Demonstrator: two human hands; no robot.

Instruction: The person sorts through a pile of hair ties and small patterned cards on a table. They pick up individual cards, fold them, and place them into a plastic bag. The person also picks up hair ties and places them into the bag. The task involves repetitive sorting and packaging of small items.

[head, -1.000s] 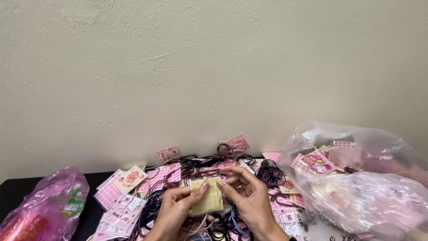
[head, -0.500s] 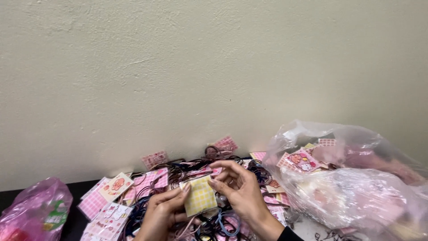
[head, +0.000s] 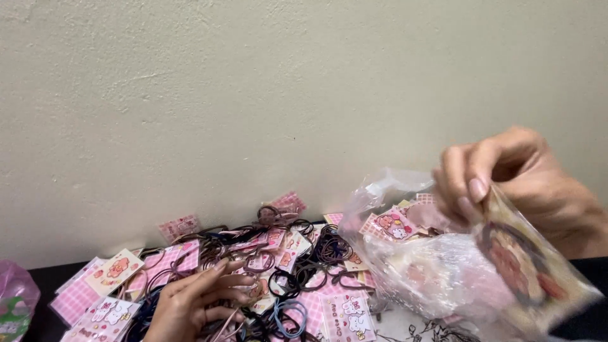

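R hand swung up-right since 0.5 s ago, pinched shut on packed card over clear bag | L hand let go, lay open, fingers spread on hair ties | packing looked done for that card

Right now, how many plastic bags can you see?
2. A clear bag full of cards sits at the right, under the right hand. A pink bag peeks in at the left edge. More may be hidden out of view.
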